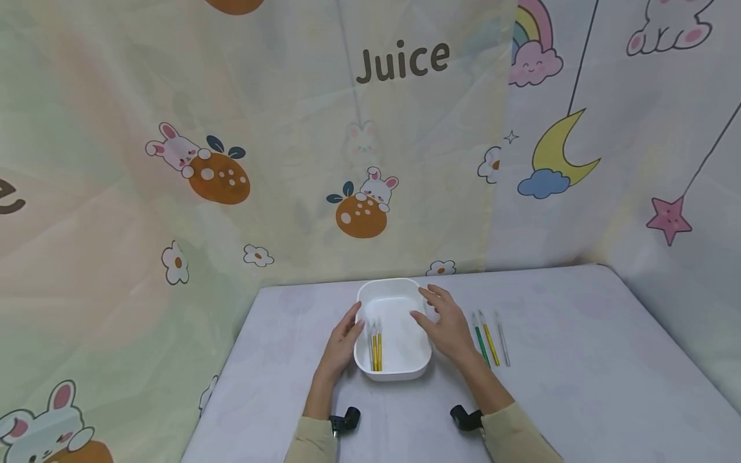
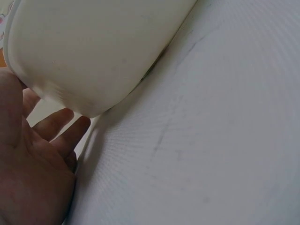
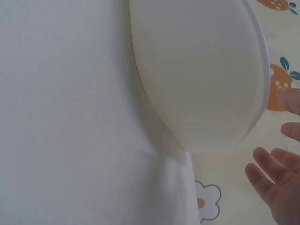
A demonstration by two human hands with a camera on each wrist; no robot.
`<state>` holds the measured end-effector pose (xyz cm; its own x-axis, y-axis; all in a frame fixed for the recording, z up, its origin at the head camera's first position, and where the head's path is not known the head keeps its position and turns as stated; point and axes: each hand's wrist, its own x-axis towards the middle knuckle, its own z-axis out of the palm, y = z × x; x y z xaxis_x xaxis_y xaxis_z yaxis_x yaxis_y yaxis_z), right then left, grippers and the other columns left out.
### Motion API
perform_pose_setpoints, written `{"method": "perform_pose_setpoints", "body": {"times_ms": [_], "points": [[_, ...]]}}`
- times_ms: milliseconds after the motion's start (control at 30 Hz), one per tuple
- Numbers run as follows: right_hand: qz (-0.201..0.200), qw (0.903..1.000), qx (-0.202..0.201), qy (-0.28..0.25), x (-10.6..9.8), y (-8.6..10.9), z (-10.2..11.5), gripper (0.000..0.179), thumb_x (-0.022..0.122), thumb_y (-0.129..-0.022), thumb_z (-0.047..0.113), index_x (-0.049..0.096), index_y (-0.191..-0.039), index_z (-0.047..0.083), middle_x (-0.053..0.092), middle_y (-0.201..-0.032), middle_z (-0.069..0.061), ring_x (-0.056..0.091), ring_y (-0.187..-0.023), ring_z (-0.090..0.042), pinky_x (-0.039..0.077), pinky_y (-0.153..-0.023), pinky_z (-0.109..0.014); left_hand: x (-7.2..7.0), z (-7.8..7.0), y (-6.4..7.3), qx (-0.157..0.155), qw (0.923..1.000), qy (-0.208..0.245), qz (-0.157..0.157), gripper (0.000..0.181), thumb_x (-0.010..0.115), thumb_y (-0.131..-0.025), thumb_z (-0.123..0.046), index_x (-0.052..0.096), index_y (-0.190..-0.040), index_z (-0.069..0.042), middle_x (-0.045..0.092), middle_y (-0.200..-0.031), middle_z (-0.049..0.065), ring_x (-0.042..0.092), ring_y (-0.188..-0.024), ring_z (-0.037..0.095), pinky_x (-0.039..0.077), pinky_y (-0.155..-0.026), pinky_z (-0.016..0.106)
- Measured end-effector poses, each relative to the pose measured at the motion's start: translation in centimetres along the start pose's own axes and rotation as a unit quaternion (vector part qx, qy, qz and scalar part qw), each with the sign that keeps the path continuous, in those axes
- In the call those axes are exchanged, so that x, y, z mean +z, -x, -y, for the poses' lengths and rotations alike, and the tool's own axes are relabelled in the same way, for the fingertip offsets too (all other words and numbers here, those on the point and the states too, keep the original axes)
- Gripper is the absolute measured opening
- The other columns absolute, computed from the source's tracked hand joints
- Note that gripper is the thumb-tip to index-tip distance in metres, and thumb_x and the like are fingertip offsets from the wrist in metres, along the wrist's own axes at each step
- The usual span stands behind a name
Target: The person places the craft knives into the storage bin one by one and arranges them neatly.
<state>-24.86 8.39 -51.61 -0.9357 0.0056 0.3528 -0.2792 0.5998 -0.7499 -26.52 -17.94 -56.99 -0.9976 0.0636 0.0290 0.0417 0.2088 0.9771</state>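
Observation:
A white rectangular tray [image 1: 405,331] with rounded corners stands on the table, between the two hands. Inside it, along the left side, lie slim pen-like sticks [image 1: 377,352] with yellow bodies and pale tips, one beside them greyish. The left hand [image 1: 341,344] is at the tray's left wall; in the left wrist view its loosely bent fingers [image 2: 70,133] touch the wall, with the thumb up by the rim. Over the tray's right rim in the head view is the right hand [image 1: 447,325], fingers spread. The right wrist view shows those fingers [image 3: 269,176] apart from the tray.
Right of the right hand, a green stick [image 1: 482,346], a yellow stick [image 1: 491,344] and a silver-grey stick [image 1: 502,341] lie side by side on the white-covered table [image 1: 579,360]. A printed cloth [image 1: 301,116] hangs behind the table's back edge.

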Motion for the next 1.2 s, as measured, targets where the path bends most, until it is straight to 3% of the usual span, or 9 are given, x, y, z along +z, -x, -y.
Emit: {"method": "perform_pose_setpoints", "body": {"times_ms": [267, 1200], "points": [[-0.006, 1.0000, 0.001, -0.003, -1.3, 0.2, -1.1, 0.059, 0.080, -0.094, 0.027, 0.059, -0.147, 0.010, 0.048, -0.158, -0.018, 0.064, -0.127, -0.036, 0.058, -0.102, -0.052, 0.0, 0.0, 0.1, -0.002, 1.0000, 0.005, 0.002, 0.047, 0.055, -0.109, -0.033, 0.047, -0.155, -0.038, 0.034, -0.169, -0.006, 0.023, -0.161, 0.023, 0.020, -0.130, 0.052], [0.040, 0.9977, 0.038, 0.040, -4.5, -0.2, -4.1, 0.067, 0.074, -0.097, 0.033, 0.049, -0.155, 0.010, 0.042, -0.159, -0.024, 0.060, -0.131, -0.043, 0.056, -0.102, -0.057, 0.0, -0.3, 0.3, 0.009, 0.9998, -0.017, -0.002, 0.048, 0.053, -0.109, -0.032, 0.046, -0.156, -0.037, 0.033, -0.169, -0.007, 0.024, -0.160, 0.022, 0.021, -0.130, 0.050]]}}
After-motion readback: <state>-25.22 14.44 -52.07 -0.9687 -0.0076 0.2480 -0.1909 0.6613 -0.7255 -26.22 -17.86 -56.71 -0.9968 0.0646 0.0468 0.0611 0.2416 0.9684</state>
